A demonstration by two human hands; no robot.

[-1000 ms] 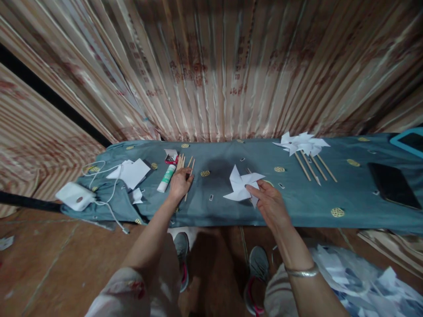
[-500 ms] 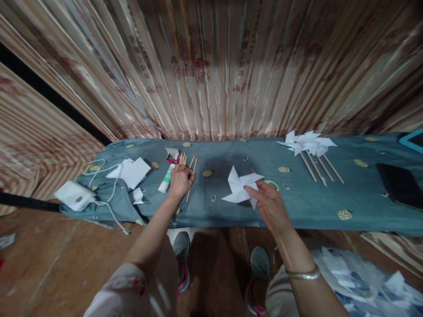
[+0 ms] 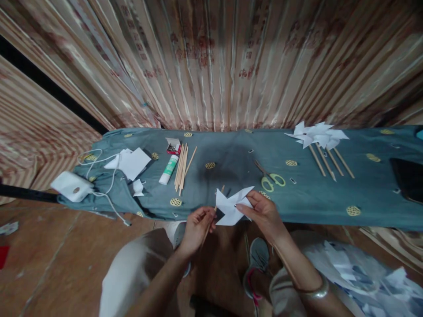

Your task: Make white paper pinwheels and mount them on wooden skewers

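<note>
My right hand (image 3: 262,212) pinches a white paper pinwheel (image 3: 231,205) at its centre, just over the near edge of the blue cloth-covered table (image 3: 231,158). My left hand (image 3: 196,226) is closed round a thin wooden stick (image 3: 211,218) whose upper end goes behind the pinwheel. A bundle of several more wooden sticks (image 3: 181,166) lies on the cloth to the left, beside a white and green glue tube (image 3: 168,169) and a small box of pins (image 3: 173,146).
Yellow-handled scissors (image 3: 269,177) lie behind the pinwheel. Finished pinwheels on sticks (image 3: 319,136) rest at the back right. White paper sheets (image 3: 130,162), a white charger with cable (image 3: 71,187) and a dark phone (image 3: 408,178) are on the table. Paper scraps (image 3: 357,273) lie lower right.
My left hand left the stick bundle with one stick and came to the pinwheel. My right hand drew the pinwheel toward me, uncovering the scissors.
</note>
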